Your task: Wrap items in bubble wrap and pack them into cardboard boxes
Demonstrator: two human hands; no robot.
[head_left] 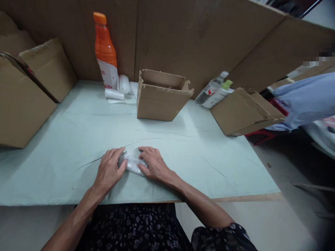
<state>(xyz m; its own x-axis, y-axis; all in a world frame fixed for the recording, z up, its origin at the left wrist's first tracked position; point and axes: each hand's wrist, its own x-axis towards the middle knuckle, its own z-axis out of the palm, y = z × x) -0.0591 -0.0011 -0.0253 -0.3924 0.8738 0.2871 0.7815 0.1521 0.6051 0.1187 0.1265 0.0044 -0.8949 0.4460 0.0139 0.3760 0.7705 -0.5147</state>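
Dark floral clothing (133,226) fills the bottom of my head view, just below the near edge of the table (167,136). Both hands meet over the table's front part. I have the left hand (111,165) curled around the left end of a bubble-wrapped packet (134,164), thumb and fingers apart with the wrap between them. The right hand (154,162) bends over the packet's right end in the same loose grip. The packet lies flat on the green cover; I can't fairly make out what is inside it.

Beyond them I see an open cardboard box (162,103) standing upright near the back. To its left are rolls of bubble wrap (114,94) and, behind these, an orange-capped bottle (106,52). On its right, a clear bottle (209,90) leans beside a white bottle (217,97) with a green cap, next to a tilted carton (240,111). A big brown box (23,101) takes up the left side, and a cardboard partition (167,38) rises behind everything. At far right I catch another person's pale blue sleeve (309,97).
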